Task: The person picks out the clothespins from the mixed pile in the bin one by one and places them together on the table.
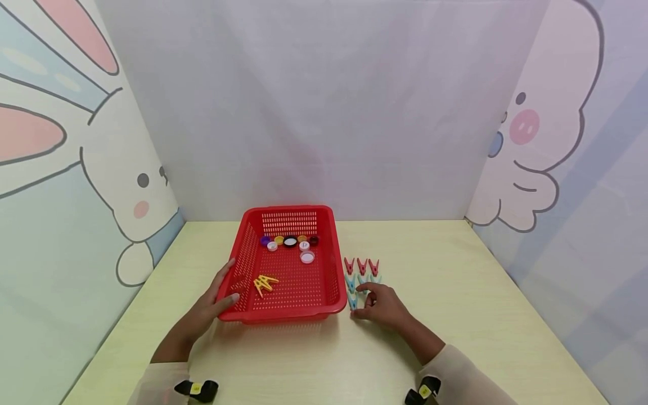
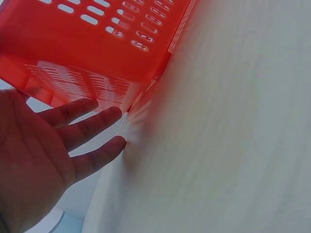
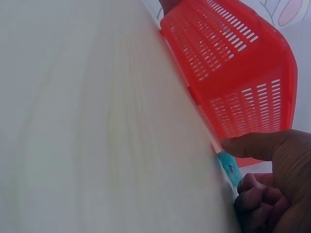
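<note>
A red plastic basket (image 1: 334, 270) stands on the table. My left hand (image 1: 205, 309) rests at its left side, thumb over the rim; in the left wrist view the visible fingers are spread and fairly straight beside the wall. Right of the basket, clothespins lie in rows: red ones (image 1: 361, 266) at the back, blue (image 1: 350, 282) and greenish ones in front. My right hand (image 1: 387, 306) has thumb and fingertips about the two ends of the nearest blue clothespin (image 1: 352, 302). In the right wrist view this clothespin (image 3: 229, 167) lies between thumb and curled fingers; exact contact is partly hidden.
Inside the basket lie yellow clothespins (image 1: 263, 284) and several bottle caps (image 1: 307, 257) toward its back. A grey backdrop (image 1: 324, 112) and cartoon-printed side panels (image 1: 547, 140) border the pale wooden table (image 1: 445, 270).
</note>
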### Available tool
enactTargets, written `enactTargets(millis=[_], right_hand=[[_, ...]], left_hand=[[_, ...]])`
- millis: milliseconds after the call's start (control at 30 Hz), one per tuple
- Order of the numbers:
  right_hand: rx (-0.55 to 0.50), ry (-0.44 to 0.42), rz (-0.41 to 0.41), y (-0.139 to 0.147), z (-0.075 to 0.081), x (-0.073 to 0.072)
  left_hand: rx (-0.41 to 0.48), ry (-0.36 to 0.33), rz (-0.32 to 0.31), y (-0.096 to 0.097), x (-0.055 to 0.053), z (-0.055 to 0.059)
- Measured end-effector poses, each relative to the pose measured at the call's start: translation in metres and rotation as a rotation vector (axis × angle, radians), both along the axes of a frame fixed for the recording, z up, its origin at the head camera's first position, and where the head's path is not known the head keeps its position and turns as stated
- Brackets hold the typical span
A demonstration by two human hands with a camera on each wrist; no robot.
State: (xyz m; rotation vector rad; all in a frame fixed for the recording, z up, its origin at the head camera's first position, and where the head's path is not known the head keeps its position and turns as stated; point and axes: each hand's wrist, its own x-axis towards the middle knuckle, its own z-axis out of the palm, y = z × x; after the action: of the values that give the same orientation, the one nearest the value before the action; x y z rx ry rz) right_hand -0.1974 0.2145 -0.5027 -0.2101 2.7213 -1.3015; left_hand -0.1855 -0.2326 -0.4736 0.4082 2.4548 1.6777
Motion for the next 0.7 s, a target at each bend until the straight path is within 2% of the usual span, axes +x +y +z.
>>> enactTargets(millis=[467, 700], right_hand=[[0.026, -0.014, -0.046, -0.005, 0.007, 0.005], [-0.012, 0.043, -0.005, -0.002, 0.025, 0.003]], left_hand=[[-0.027, -0.023, 0.018, 0.001, 0.001, 0.002], [-0.019, -0.009, 0.0, 0.0, -0.001, 0.001]])
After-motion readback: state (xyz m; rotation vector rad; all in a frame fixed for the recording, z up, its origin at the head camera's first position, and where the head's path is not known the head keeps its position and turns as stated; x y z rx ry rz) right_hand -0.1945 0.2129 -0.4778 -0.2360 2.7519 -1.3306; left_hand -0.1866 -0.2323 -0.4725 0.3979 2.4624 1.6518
